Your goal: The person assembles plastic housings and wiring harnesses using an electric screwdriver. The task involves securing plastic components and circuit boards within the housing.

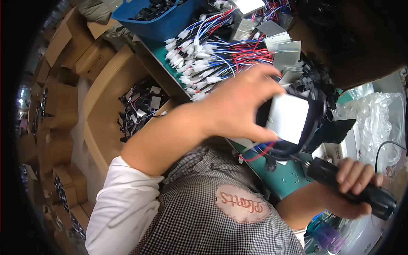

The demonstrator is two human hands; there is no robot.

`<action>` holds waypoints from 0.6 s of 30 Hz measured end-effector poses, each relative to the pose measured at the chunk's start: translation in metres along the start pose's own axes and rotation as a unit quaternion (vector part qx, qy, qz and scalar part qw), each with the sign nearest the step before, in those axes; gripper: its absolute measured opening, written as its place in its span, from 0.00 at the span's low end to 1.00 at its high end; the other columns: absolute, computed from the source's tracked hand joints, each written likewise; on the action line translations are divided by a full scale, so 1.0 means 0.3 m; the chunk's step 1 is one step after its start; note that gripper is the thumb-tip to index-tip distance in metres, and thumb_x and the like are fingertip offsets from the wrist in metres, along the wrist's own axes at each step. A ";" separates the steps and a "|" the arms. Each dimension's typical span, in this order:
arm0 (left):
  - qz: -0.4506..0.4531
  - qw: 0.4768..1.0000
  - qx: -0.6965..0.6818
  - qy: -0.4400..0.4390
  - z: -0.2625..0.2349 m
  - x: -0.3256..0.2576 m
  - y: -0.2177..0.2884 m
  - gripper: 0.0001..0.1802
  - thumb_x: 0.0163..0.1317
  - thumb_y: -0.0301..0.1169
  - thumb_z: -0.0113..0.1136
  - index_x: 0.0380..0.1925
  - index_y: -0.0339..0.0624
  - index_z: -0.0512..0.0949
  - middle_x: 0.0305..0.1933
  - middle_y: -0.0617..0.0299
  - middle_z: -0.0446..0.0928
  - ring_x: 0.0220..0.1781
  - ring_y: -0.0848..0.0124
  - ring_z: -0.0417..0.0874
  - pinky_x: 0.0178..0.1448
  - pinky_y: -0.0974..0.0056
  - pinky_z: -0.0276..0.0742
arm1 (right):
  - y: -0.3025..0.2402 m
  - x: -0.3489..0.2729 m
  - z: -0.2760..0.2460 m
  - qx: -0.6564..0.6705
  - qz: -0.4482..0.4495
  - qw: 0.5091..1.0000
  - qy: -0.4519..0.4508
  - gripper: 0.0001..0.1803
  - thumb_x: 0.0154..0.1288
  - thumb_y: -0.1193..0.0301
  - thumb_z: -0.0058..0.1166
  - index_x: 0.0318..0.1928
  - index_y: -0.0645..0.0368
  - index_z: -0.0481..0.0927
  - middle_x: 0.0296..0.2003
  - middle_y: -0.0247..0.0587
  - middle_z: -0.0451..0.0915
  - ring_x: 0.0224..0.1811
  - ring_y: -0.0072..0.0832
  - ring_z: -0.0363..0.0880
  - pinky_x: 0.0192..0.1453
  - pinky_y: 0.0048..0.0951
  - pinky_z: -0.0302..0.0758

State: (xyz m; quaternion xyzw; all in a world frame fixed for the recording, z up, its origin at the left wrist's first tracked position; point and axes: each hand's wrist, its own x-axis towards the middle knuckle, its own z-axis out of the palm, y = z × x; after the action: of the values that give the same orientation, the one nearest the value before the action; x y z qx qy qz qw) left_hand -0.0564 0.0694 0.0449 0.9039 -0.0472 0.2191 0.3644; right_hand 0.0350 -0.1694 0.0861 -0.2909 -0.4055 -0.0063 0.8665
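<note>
My left hand [238, 102] reaches across the table, slightly blurred, with thumb and fingers curved round the edge of a square silvery metal plate [290, 118]. The plate lies over a round black plastic part [312, 131]; red and blue wires [259, 155] come out beneath it. In my right hand [357, 187] is a black electric screwdriver [327, 174], fingers wrapped round its body. Its bit points left toward the lower rim of the black part. Whether the bit touches a screw, I cannot tell.
Beyond my left hand lie bundled wires with white connectors [199, 59] and stacked metal plates [287, 55]. A blue bin [148, 19] of black parts stands at the back. Left are open cardboard boxes [104, 89]; clear plastic bags [374, 114] lie at the right.
</note>
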 end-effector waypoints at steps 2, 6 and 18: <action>-0.009 0.994 0.091 0.061 -0.147 -0.054 -0.042 0.40 0.32 0.46 0.75 0.50 0.43 0.75 0.61 0.47 0.64 0.61 0.55 0.69 0.61 0.57 0.68 | -0.044 0.008 -0.021 0.058 -0.011 0.998 0.026 0.28 0.50 0.63 0.69 0.45 0.61 0.67 0.25 0.34 0.71 0.21 0.22 0.73 0.26 0.25 0.74; -0.137 0.911 -0.147 0.359 -0.286 -0.340 -0.246 0.34 0.46 0.42 0.71 0.52 0.38 0.72 0.54 0.56 0.71 0.56 0.67 0.73 0.55 0.64 0.71 | -0.055 0.003 -0.061 0.079 0.006 0.996 0.036 0.27 0.49 0.64 0.69 0.44 0.61 0.68 0.25 0.34 0.71 0.21 0.22 0.73 0.28 0.24 0.74; -0.581 0.459 -0.316 0.594 -0.206 -1.165 -0.700 0.17 0.58 0.41 0.65 0.36 0.40 0.76 0.36 0.60 0.77 0.35 0.66 0.81 0.33 0.64 0.83 | -0.019 -0.062 -0.138 -0.010 0.018 0.992 0.122 0.26 0.55 0.58 0.65 0.45 0.60 0.67 0.25 0.34 0.67 0.20 0.22 0.67 0.25 0.24 0.66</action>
State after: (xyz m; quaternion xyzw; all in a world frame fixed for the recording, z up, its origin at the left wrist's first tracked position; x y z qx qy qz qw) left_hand -0.3417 0.2387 -0.2001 0.1970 0.6504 0.4109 0.6077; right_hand 0.0502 -0.1993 0.0550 -0.3044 -0.2916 -0.0298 0.9063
